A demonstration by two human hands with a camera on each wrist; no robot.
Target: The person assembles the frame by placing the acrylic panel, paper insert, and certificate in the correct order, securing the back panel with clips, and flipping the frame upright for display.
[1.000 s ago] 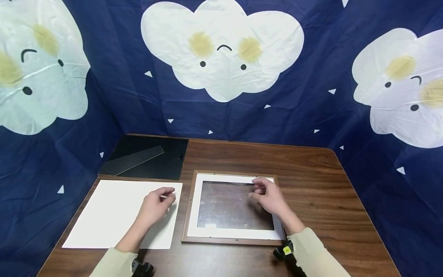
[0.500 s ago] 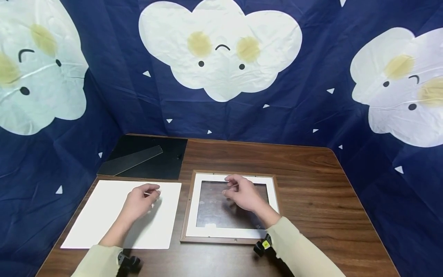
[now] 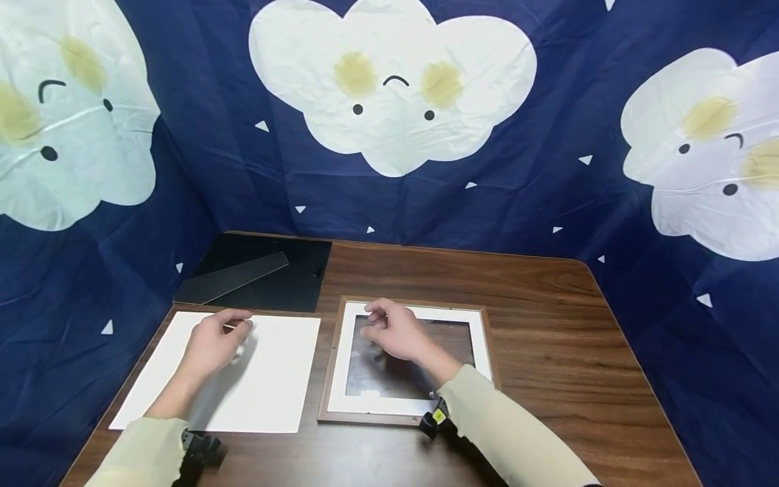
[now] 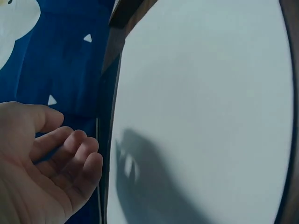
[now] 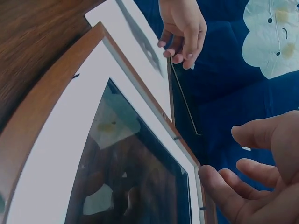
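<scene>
Sheet [image 3: 274, 379] on table [image 3: 535, 304], left of picture frame [image 3: 371, 417], board [image 3: 295, 287] behind sheet, strip [image 3: 237, 280] on board, curtain [image 3: 420, 210] behind table

No readable words, numbers or brand names show in the three views. The one label in sight is a small yellow sticker [image 3: 439, 415] on the black wrist camera [image 3: 428, 425] at the cuff of the person's right sleeve [image 3: 511, 426]. In the head view it sits between five and six o'clock of centre, and toward five o'clock from the middle of the wooden picture frame [image 3: 365, 419]. A tiny dark marking seems to stand on the yellow, but it is too small and blurred to make out.
</scene>
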